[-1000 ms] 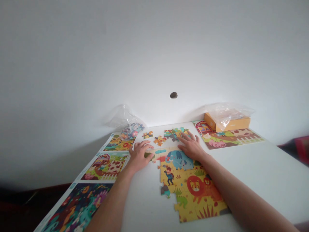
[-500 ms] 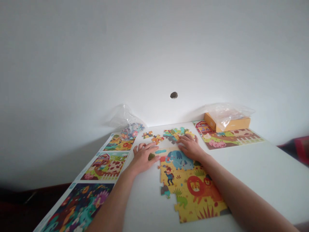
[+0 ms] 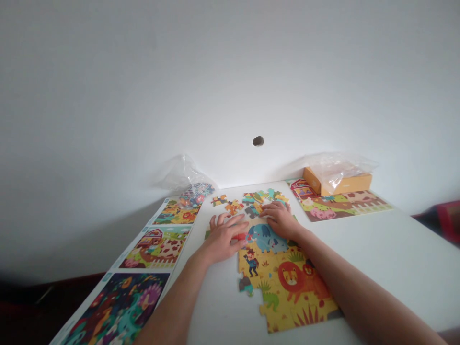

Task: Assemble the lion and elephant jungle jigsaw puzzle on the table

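Note:
A partly joined jigsaw puzzle (image 3: 283, 297) with elephants and lions lies on the white table. My left hand (image 3: 224, 239) lies flat with its fingers spread over the puzzle's upper left corner, covering part of it. Across the upper edge, my right hand (image 3: 280, 220) rests with its fingers stretched toward loose puzzle pieces (image 3: 260, 197) heaped behind the puzzle. Its fingertips are close to a grey-blue piece (image 3: 252, 211); whether they touch it I cannot tell. Orange loose pieces (image 3: 234, 206) lie between the two hands, farther back.
Picture sheets (image 3: 158, 247) line the table's left side, with a clear plastic bag (image 3: 185, 175) at their far end. At the back right, a farm picture (image 3: 323, 212) lies under an orange box (image 3: 354, 184) topped with clear plastic. A white wall (image 3: 230, 86) with a hole stands behind.
My left hand has moved right, onto the puzzle's upper left corner. My right hand has shifted slightly left, and a grey-blue piece now sits nearer the puzzle.

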A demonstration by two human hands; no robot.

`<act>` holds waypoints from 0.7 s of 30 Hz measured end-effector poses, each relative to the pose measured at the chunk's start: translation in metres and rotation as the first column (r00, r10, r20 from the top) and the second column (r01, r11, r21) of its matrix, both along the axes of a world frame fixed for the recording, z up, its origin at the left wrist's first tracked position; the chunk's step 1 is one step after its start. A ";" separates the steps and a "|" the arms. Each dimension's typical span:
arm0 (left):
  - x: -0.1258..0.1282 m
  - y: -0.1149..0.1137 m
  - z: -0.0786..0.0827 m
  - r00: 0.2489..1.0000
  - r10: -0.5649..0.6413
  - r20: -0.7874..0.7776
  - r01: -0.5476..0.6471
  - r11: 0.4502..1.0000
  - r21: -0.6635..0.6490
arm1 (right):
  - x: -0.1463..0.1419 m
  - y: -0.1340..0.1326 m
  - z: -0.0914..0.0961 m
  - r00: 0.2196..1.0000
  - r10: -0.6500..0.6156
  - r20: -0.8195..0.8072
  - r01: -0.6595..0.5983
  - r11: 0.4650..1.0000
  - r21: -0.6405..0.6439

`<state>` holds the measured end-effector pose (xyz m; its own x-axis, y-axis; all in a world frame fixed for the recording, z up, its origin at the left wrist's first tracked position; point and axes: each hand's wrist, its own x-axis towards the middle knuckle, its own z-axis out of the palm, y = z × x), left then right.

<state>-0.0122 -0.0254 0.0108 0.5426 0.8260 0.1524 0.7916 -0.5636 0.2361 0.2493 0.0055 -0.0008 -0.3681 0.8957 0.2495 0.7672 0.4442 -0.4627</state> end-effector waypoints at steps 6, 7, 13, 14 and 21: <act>0.001 0.001 -0.003 0.999 0.023 0.033 -0.023 1.000 0.014 | -0.004 -0.003 0.000 0.999 0.041 -0.008 -0.040 0.998 0.042; 0.001 0.003 -0.005 0.998 0.035 0.057 -0.036 0.999 0.025 | -0.004 -0.004 0.000 0.999 0.041 -0.005 -0.040 0.998 0.043; -0.002 0.013 -0.015 0.963 0.144 0.230 -0.173 0.978 0.113 | -0.005 -0.006 0.001 0.999 0.030 0.046 -0.032 0.998 0.048; -0.003 0.015 -0.015 0.958 0.155 0.240 -0.189 0.974 0.128 | -0.005 -0.007 0.001 0.998 0.014 0.062 -0.017 0.999 0.049; 0.004 0.020 -0.014 0.969 0.214 0.119 -0.232 0.960 0.159 | -0.009 -0.011 0.002 0.987 -0.006 0.161 0.004 1.000 0.017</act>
<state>-0.0078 -0.0058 -0.0028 0.3224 0.8813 0.3456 0.8792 -0.4141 0.2358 0.2405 -0.0053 0.0017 -0.4002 0.8939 0.2020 0.8332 0.4467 -0.3259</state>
